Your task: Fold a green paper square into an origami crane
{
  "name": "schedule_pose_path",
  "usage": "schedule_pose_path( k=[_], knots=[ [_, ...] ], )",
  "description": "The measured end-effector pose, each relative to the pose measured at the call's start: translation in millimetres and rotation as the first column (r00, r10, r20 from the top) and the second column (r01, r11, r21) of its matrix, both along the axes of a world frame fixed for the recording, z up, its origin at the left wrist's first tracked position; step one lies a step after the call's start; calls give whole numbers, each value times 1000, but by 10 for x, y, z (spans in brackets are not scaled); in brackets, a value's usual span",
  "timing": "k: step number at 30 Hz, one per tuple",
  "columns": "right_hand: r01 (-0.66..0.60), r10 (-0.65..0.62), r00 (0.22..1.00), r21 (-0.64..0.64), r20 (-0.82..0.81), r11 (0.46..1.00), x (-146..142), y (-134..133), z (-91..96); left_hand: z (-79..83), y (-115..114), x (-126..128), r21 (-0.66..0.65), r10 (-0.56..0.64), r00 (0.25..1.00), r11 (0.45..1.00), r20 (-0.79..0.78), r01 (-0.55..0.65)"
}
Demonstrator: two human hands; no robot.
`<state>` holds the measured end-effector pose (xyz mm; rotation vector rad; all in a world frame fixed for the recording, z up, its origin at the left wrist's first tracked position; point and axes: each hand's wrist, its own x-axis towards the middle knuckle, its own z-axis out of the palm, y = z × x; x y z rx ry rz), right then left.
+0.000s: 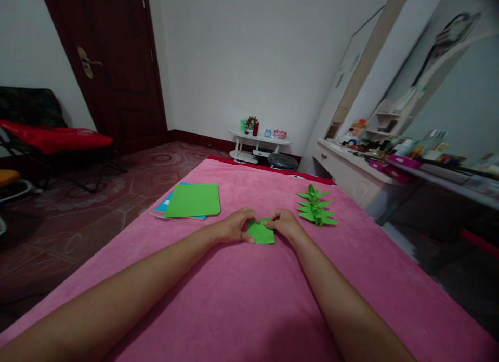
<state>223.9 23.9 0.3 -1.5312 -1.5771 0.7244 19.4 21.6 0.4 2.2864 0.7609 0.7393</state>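
Observation:
A small folded piece of green paper (pixel 262 234) lies on the pink cloth between my two hands. My left hand (pixel 236 226) grips its left side, with the thumb at the near left corner and the fingers at the far edge. At its far right edge, my right hand (pixel 284 223) pinches the paper between thumb and fingers. Off to the left is a stack of larger paper sheets (pixel 195 200), green on top with blue and other colours under it. Several spiky green folded-paper pieces (pixel 316 207) stand in a row to the right.
The pink cloth (pixel 249 305) covers the broad surface under my hands. Beyond its far edge stands a low white table (pixel 260 137) with small items. A cluttered dressing table (pixel 358 167) is on the right, and a red-draped chair (pixel 54 137) on the left by the door (pixel 113 66).

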Motion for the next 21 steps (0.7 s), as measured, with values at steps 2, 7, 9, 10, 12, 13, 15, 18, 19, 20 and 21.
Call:
schedule_pose_path(
  k=[2,7,9,10,12,13,15,18,19,20,21],
  knots=[
    [-2,2,991,4,-137,1000,-33,-48,-6,-58,-23,0,34,82,990,996,113,-86],
    [41,-26,902,26,-431,999,-58,-106,89,-77,-16,118,-262,314,907,934,281,-243],
    [70,-40,862,41,-505,997,-28,-107,148,-15,-5,204,-487,355,880,857,316,-171],
    [82,-44,846,47,-531,996,-7,-108,173,21,-4,245,-538,351,881,832,317,-138],
    [96,-46,822,60,-567,994,37,-114,212,81,-10,314,-595,349,886,797,307,-107],
    [101,-44,814,68,-579,993,55,-119,224,100,-19,339,-606,352,886,789,301,-107],
    [110,-38,802,85,-596,990,78,-128,235,109,-43,373,-628,380,873,770,307,-115],
    [111,-27,796,103,-604,988,69,-128,232,80,-80,391,-636,453,818,758,354,-145],
    [102,-20,798,103,-602,989,56,-123,225,68,-88,390,-633,480,794,757,374,-159],
    [88,-11,802,100,-597,991,38,-119,216,60,-94,387,-628,503,768,759,396,-174],
    [70,-1,808,95,-589,993,17,-114,205,55,-97,382,-620,524,743,761,417,-188]
  ],
)
